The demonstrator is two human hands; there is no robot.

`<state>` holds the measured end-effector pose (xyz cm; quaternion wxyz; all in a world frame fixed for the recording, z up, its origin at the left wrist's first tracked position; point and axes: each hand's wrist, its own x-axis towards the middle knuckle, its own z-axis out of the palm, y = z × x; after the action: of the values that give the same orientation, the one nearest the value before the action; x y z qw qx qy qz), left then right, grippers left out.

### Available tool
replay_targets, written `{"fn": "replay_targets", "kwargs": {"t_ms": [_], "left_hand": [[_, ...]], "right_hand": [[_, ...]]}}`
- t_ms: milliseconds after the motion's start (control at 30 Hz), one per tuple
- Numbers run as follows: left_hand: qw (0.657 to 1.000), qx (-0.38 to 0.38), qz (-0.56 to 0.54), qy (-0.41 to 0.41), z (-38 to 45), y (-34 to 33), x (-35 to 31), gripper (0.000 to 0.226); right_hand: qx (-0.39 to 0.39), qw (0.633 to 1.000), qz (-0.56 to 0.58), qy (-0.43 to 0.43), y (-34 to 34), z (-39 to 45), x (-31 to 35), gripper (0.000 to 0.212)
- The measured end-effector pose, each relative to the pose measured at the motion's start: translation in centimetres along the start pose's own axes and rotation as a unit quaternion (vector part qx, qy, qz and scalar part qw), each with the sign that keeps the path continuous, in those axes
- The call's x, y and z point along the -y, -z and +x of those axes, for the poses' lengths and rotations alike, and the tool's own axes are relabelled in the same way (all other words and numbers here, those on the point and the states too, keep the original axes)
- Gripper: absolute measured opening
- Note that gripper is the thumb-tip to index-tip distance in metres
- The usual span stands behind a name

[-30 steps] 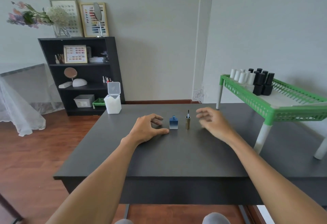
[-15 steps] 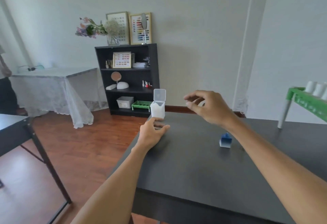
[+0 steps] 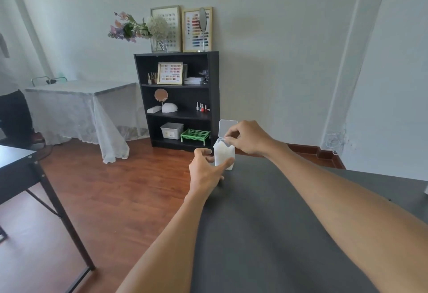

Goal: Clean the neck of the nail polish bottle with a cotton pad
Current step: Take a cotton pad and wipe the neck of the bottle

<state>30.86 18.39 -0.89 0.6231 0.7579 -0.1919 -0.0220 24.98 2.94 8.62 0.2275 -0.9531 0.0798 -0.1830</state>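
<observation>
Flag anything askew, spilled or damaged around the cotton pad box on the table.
Nothing stands out. The cotton pad box stands upright at the dark table's far corner, lid flipped open. The left hand steadies it; the right hand pinches at the opening. No spills show.

A dark grey table is seen; one white lidded box, lid raised, is stood at its far-left corner.

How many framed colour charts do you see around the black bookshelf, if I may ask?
3: two framed colour charts lean on the wall atop the bookshelf, left and right; one stands on its top shelf.
</observation>
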Motion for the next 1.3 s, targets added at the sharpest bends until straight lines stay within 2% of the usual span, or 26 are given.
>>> {"fn": "replay_targets", "kwargs": {"t_ms": [267, 433, 667, 1067, 1167, 1300], "left_hand": [[1.0, 0.012, 0.023, -0.009, 0.9, -0.7, 0.6, 0.064], [0.999, -0.002, 0.038, -0.01, 1.2, -1.1, 0.6, 0.062], [0.999, -0.006, 0.051, -0.016, 0.9, -1.0, 0.4, 0.061], [0.995, -0.02, 0.084, -0.04, 0.8, -1.1, 0.4, 0.065], [0.995, -0.02, 0.087, -0.044, 0.8, -1.1, 0.5, 0.066], [0.994, -0.025, 0.096, -0.047, 0.9, -1.2, 0.6, 0.067]], "right_hand": [[0.069, 0.997, -0.008, -0.039, -0.7, 2.6, 0.0, 0.022], [0.083, 0.996, 0.019, -0.034, -1.2, 3.0, 0.2, 0.011], [0.051, 0.998, 0.019, -0.019, -1.2, 2.5, -0.2, 0.001], [0.013, 0.997, 0.07, 0.001, -0.8, 1.9, -0.8, 0.018], [0.009, 0.997, 0.081, -0.004, -0.9, 1.8, -0.8, 0.007], [0.018, 0.996, 0.084, 0.0, -0.9, 1.9, -0.8, 0.004]]}}
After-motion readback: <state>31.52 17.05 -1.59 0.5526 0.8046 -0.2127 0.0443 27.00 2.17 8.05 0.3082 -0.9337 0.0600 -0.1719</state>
